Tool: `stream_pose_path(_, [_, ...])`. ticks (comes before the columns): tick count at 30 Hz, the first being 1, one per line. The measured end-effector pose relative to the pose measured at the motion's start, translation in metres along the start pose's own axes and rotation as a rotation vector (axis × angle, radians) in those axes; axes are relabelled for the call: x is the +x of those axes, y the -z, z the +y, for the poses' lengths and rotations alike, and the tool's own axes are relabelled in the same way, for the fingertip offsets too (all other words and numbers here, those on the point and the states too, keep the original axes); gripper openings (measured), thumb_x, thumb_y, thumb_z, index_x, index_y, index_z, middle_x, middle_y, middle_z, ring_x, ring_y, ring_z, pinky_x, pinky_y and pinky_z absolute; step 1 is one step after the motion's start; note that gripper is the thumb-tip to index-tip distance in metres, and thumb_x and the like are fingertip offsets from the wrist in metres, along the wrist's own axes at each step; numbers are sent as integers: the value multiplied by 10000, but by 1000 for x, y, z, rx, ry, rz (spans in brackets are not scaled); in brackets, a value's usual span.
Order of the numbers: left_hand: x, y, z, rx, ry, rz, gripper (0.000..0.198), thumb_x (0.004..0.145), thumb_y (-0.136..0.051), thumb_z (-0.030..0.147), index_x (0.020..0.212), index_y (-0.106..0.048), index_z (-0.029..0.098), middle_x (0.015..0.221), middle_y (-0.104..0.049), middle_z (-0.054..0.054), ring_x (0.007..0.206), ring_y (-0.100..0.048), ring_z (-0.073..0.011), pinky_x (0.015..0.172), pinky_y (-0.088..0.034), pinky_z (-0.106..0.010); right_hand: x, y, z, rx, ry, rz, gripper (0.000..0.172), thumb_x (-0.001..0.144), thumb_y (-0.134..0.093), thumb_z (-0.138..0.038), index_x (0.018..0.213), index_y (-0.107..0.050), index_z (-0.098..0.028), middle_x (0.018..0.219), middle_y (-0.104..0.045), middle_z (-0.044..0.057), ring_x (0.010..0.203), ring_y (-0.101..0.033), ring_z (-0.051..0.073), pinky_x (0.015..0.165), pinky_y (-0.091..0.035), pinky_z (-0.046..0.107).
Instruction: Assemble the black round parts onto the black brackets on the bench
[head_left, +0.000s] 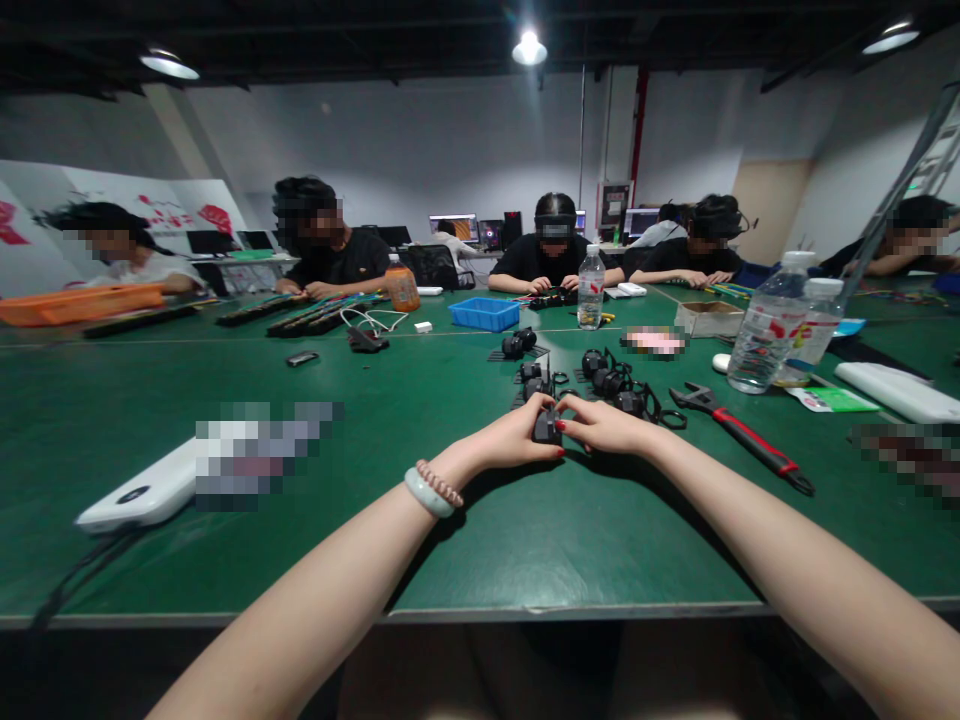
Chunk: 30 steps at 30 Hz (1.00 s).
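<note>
Close above the green tabletop, my left hand [525,436] is wrapped round a small black block-shaped part [547,426]. The fingers of my right hand [596,425] pinch the same part from the other side, the thumb against its face. Its exact kind cannot be made out. Just beyond my hands lie several black round-bodied fittings [611,380] with thin prongs or fins. Loose black rings [673,420] rest beside them. To the right of my right hand is an adjustable wrench [742,432] with a red and black handle.
A white power bank [161,485] lies at left, its cable over the table edge [540,612]. Water bottles [761,335] and another white device [900,392] stand or lie at right. Farther back are a blue tray [484,314], an orange-labelled bottle [403,288] and several people working.
</note>
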<state>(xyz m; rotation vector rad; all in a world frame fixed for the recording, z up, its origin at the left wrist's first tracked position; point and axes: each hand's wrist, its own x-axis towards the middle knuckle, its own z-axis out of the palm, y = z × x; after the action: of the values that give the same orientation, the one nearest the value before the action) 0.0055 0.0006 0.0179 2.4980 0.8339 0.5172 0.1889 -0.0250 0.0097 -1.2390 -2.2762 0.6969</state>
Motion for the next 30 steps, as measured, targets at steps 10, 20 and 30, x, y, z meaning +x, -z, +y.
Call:
stream_pose_path(10, [0,0,0,15,-4,-5,622,599,-584,400,1110,-332,151,916,-512,-63,783,-506,-171,680,-404,-277,1,-2,3,4,-24,-5,337,790,-350,-403,1021,-418,-168,510,-487,-35,504,-484,101,521,-343,213])
stream_pose_path(20, [-1,1,3,-7,20,-15,606,601,-584,374,1108,-332,158,896,-521,-54,772,-509,-172,657,-406,-272,0,-2,6,-8,59,4,471,690,-500,-364,1062,-285,-170,523,-424,-72,462,-402,80,463,-270,186])
stream_pose_path(30, [-1,1,4,-18,17,-8,586,601,-584,371,1091,-348,152,883,-527,-54,762,-512,-170,644,-406,-268,0,-2,6,-12,66,-8,448,678,-503,-343,1036,-285,-185,522,-401,-79,465,-376,72,463,-256,183])
